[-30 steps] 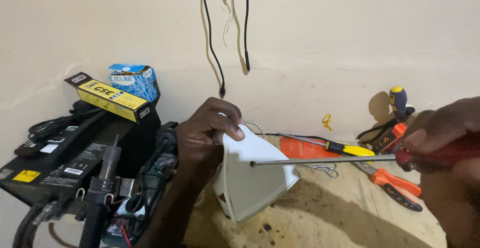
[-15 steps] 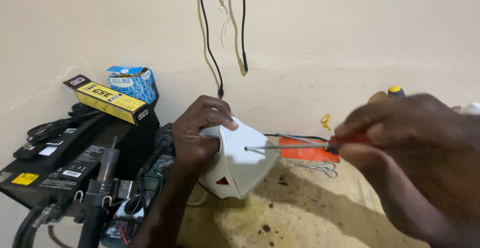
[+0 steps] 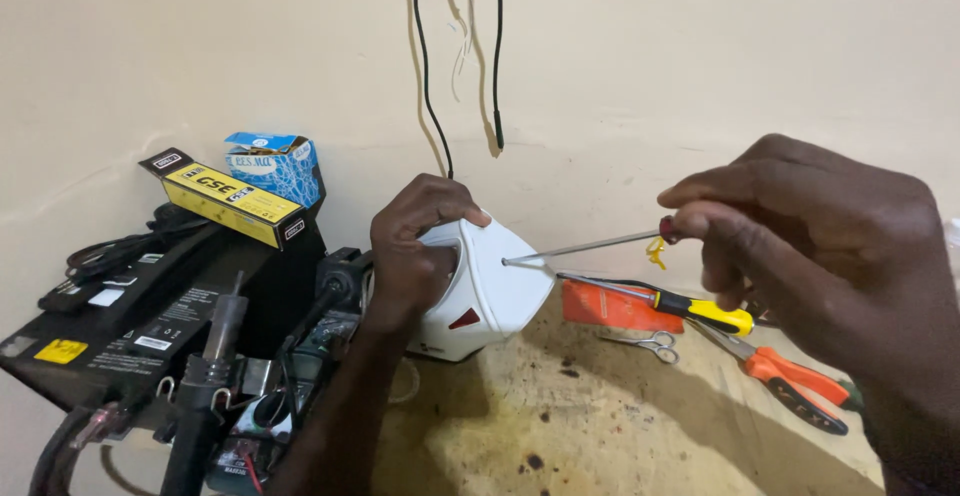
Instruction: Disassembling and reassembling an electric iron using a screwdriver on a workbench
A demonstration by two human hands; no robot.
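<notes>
The right hand (image 3: 830, 256) has moved closer, its fingers grasping a screwdriver (image 3: 585, 248) whose tip touches the white housing (image 3: 490, 291). The left hand (image 3: 420, 246) clenches this housing, tilted over the stained counter (image 3: 600, 426).

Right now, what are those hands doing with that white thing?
A person is working at a stained workbench. The left hand grips a white plastic casing and tilts it up off the bench. The right hand holds a long thin screwdriver, its tip touching the face of the casing. Behind lie a yellow-handled screwdriver, small scissors and orange-handled pliers. To the left sit black boxes and a soldering iron.
</notes>
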